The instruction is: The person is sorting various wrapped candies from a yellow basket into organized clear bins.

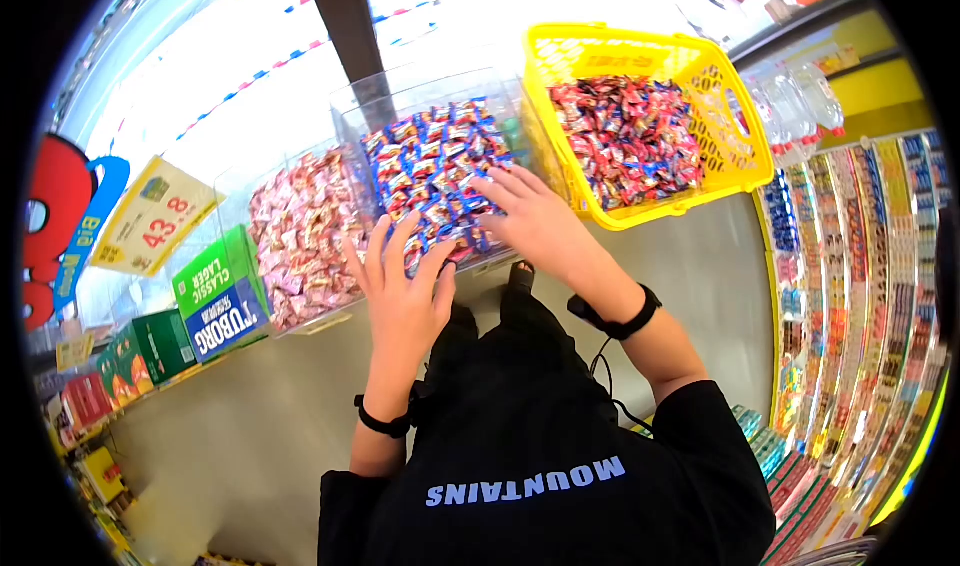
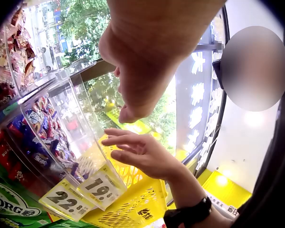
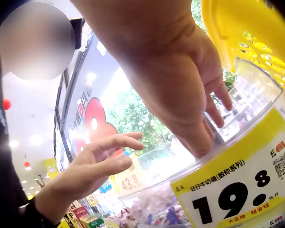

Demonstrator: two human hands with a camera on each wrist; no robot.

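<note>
Your blue-and-red wrapped candies [image 1: 428,148], heaped in a clear plastic bin [image 1: 349,124], lie just past 12 o'clock from your left hand [image 1: 405,301], 10 o'clock from your right hand [image 1: 540,226], whose fingertips look nearer mid-heap. Both hands' fingers are loosely spread.

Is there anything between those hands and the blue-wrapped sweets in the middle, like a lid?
Nothing visible blocks the way from above: the left hand and right hand are over the blue-wrapped sweets, and no lid shows. The clear bin's walls stand at the sides.
</note>
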